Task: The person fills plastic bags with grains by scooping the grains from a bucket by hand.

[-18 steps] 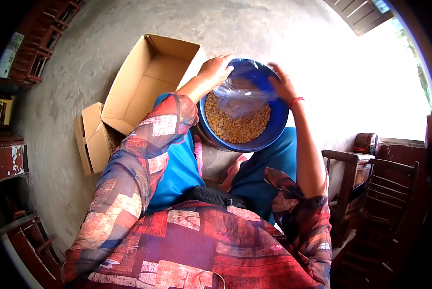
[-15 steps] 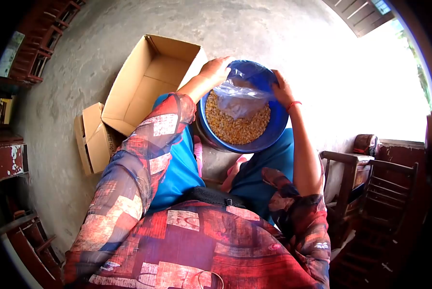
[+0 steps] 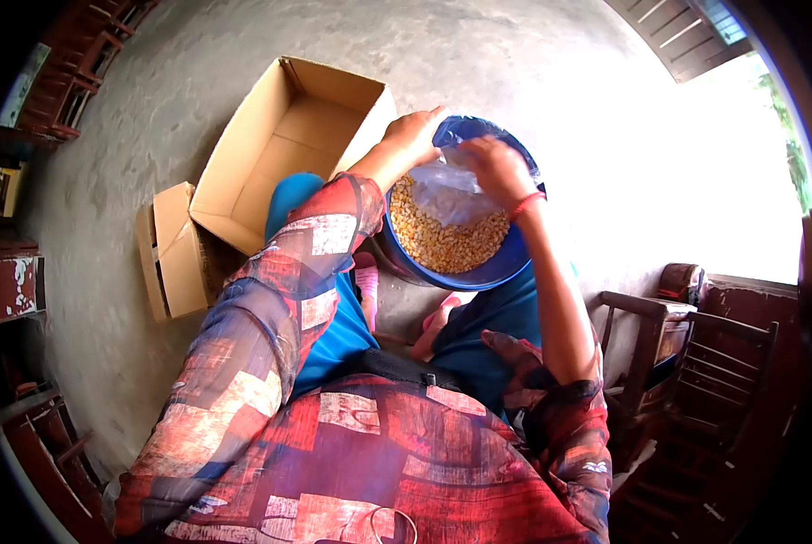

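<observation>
A blue bucket (image 3: 520,247) stands between my knees, with yellow corn kernels (image 3: 442,245) inside it. A clear plastic bag (image 3: 451,197) lies over part of the kernels, toward the far side. My left hand (image 3: 413,138) is closed around the bucket's upper left rim, its thumb on the inner side beside the bag. Over the bucket's opening, my right hand (image 3: 498,170) is at the bag's upper edge. Motion smears its fingers, so whether they grip the plastic is unclear.
An open cardboard box (image 3: 284,154) stands on the concrete floor (image 3: 152,109) left of the bucket. Its neighbour is a smaller carton (image 3: 178,254). Wooden chairs (image 3: 723,363) are at the right, and dark wooden furniture (image 3: 7,290) lines the left side. Bright light enters at the upper right.
My right hand has left the bucket's right rim and moved left over the opening to the plastic bag. My left hand remains at the upper left rim.
</observation>
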Available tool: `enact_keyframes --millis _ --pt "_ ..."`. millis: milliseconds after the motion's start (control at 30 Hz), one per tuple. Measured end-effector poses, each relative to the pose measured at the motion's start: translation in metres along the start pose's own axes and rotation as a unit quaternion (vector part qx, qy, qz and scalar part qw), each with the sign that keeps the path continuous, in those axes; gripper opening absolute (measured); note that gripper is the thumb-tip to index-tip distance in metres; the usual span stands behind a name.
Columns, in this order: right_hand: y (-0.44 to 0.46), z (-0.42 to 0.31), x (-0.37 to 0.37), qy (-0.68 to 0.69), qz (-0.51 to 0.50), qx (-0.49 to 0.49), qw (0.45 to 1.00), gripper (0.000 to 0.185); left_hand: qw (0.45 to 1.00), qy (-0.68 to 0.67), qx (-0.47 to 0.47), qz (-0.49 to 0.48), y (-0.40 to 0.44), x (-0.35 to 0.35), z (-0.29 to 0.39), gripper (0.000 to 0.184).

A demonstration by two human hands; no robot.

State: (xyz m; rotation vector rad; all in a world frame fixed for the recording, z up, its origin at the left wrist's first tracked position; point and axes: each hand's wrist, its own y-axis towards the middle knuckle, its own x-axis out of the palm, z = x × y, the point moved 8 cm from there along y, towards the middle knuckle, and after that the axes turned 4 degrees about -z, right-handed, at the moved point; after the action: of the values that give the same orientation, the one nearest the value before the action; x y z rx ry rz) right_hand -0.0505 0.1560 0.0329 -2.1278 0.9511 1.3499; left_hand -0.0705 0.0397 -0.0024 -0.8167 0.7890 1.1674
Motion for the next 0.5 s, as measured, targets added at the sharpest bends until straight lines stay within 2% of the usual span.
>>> enact_keyframes --millis 33,67,100,133,167,233,267,300,333,367,400,433,500 --pt "0.004 0.006 0.033 -0.093 -0.072 0.019 0.993 0.03 1.0 0.004 -0.01 -0.001 -0.001 -0.001 -0.001 0.058" --pt "-0.004 0.001 0.069 -0.094 -0.212 -0.059 0.971 0.026 1.0 0.013 -0.002 0.021 -0.002 -0.003 -0.002 0.05" --pt "-0.021 0.001 0.104 -0.097 -0.349 -0.135 0.922 0.024 1.0 0.011 -0.003 0.024 -0.001 -0.003 -0.002 0.05" --pt "-0.027 -0.008 0.121 -0.134 -0.371 -0.231 0.89 0.023 0.999 0.024 -0.012 0.027 0.001 -0.002 -0.003 0.046" --pt "-0.029 0.0 0.126 -0.134 -0.374 -0.232 0.888 0.023 0.999 0.038 -0.022 0.03 0.003 -0.001 -0.005 0.042" --pt "-0.019 -0.01 0.08 0.029 -0.339 -0.039 0.939 0.025 0.999 0.028 -0.032 0.03 0.002 -0.001 -0.006 0.039" --pt "-0.017 -0.013 0.082 -0.09 -0.19 -0.338 0.917 0.031 0.999 0.03 -0.028 0.031 0.003 -0.002 -0.005 0.04" --pt "-0.003 0.0 0.071 0.044 -0.234 -0.17 0.956 0.034 0.999 0.032 -0.024 0.032 0.003 -0.003 -0.004 0.04" --pt "0.005 0.016 0.057 0.193 -0.218 0.002 0.957 0.038 0.999 0.032 -0.024 0.033 0.003 -0.003 -0.004 0.04" --pt "0.007 0.042 0.053 0.24 -0.173 0.131 0.946 0.041 0.998 0.029 -0.017 0.043 0.0 -0.004 -0.002 0.041" --pt "0.009 0.057 0.047 0.097 -0.152 0.17 0.969 0.043 0.998 0.026 -0.01 0.054 -0.003 -0.006 0.0 0.042" --pt "0.008 0.07 0.038 -0.05 -0.128 0.205 0.969 0.045 0.998 0.026 -0.011 0.053 -0.003 -0.007 0.0 0.042" --pt "0.0 0.076 0.029 -0.053 -0.09 0.195 0.975 0.051 0.998 0.051 -0.028 0.015 -0.002 -0.005 -0.001 0.046"
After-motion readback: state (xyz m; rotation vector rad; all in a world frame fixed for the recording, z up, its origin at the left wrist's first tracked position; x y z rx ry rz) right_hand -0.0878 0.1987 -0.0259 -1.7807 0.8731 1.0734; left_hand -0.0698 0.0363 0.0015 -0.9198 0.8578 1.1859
